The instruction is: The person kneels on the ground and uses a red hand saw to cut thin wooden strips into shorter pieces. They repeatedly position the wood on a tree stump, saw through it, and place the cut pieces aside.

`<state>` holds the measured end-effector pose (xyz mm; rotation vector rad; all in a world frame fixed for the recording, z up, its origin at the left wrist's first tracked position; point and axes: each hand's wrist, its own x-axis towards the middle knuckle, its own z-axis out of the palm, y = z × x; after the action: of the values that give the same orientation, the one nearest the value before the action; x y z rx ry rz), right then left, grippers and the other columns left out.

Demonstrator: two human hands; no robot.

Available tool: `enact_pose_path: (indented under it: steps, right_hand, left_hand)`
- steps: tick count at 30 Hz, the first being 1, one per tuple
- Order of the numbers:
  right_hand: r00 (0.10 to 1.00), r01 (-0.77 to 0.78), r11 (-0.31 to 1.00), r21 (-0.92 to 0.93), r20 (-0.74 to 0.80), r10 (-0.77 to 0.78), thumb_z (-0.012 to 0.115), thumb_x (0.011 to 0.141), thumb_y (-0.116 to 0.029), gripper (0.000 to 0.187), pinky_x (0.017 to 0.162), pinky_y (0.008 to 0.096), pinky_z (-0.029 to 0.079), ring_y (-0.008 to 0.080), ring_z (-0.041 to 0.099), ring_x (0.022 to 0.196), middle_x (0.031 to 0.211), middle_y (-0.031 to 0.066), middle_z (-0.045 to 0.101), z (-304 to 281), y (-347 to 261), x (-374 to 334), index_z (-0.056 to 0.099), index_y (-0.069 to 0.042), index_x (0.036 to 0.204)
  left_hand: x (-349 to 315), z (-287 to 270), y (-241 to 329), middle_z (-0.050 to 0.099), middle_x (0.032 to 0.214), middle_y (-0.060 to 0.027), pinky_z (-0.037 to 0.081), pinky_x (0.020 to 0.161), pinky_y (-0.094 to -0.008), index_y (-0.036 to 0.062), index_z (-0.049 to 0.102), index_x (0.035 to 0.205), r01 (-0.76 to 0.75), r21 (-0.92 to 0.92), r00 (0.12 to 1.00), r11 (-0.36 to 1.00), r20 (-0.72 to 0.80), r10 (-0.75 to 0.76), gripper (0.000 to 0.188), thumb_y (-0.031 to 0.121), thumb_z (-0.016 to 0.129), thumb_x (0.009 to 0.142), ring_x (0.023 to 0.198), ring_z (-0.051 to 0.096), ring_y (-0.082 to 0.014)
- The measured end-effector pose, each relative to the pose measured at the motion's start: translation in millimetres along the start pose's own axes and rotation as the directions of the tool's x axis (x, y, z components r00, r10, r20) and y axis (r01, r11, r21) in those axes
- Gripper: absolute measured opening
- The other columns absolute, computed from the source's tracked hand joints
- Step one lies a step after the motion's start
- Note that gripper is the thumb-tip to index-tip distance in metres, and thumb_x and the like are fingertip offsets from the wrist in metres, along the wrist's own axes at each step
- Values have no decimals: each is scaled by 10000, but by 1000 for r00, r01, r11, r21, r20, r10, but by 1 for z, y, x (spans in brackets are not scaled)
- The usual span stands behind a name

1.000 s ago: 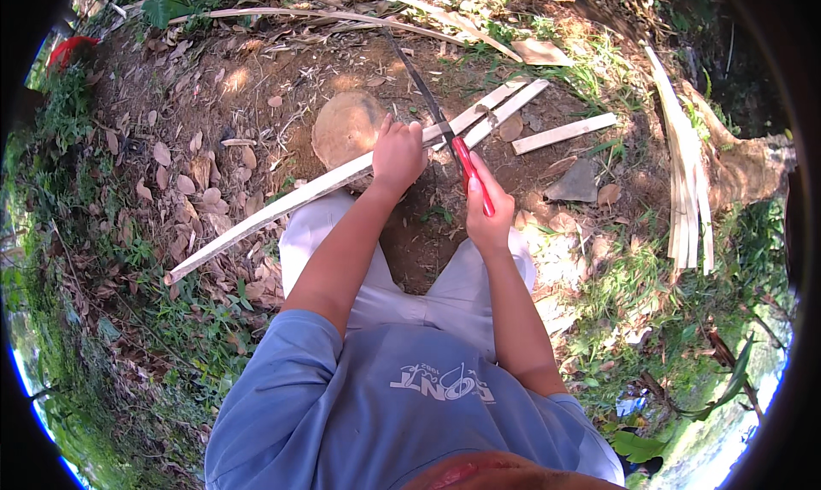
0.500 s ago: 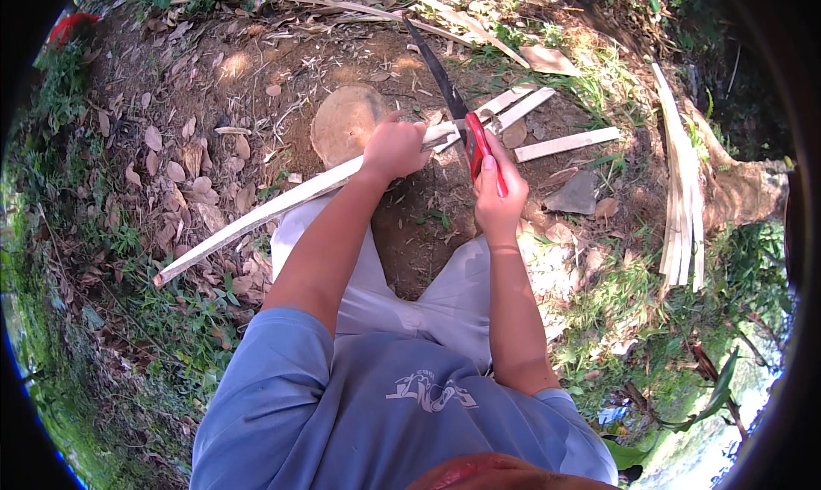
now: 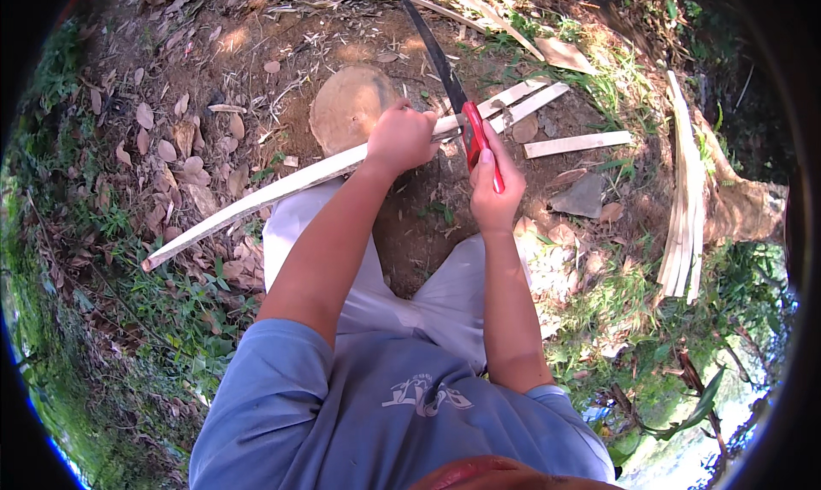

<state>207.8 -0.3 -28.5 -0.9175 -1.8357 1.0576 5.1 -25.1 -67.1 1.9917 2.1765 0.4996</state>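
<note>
Head: saw aslant, blade forward-left

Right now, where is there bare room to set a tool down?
Barest: brown soil between the white trouser legs, below the left hand and long pale wooden strip, broken by a green sprig. Partly free: earth left of the round tan stump, dotted with dry leaves. Crowded: right of the red-handled saw, with short pale wooden pieces and a grey stone.

You have leaves at ten o'clock, grass at four, a stone near three and a tree beyond it.
</note>
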Motion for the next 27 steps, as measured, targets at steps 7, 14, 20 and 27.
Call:
enact_pose_path:
  steps: [7, 14, 20, 27]
  right_hand:
    - [994, 97, 955, -279, 82, -77, 611, 1032, -39, 413, 858, 325, 602, 259, 804, 982, 1251, 234, 784, -57, -20, -88, 670, 80, 1423]
    - [966, 255, 853, -455, 163, -202, 591, 1032, -71, 439, 615, 265, 502, 138, 622, 589, 877, 122, 743, -104, -52, -154, 659, 93, 1434]
    - [995, 98, 954, -283, 19, -96, 528, 1094, -109, 455, 567, 217, 393, 26, 475, 593, 710, -20, 575, -84, -65, -126, 612, 100, 1488]
    - [996, -75, 995, 62, -37, 78, 578, 1096, -166, 440, 635, 238, 475, 48, 556, 671, 923, 44, 742, -34, -27, -42, 652, 16, 1490]
  left_hand:
    - [-2, 0, -2, 766, 782, -157, 486, 1166, -402, 77, 720, 938, 16, -35, 1000, 999, 16, -15, 294, 350, 812, 878, 816, 771, -310]
    - [-1, 5, -3, 756, 776, -179, 507, 1133, -405, 54, 709, 921, 2, -39, 1000, 999, 1, -2, 315, 341, 815, 848, 831, 764, -335]
    - [-2, 6, -3, 747, 757, -187, 509, 1119, -412, 46, 712, 911, -11, -55, 998, 998, -55, 8, 336, 359, 809, 837, 832, 756, -347]
    - [-2, 0, 0, 760, 747, -155, 502, 1120, -376, 84, 748, 891, 7, -23, 999, 1000, -36, -8, 277, 353, 797, 847, 779, 767, -310]
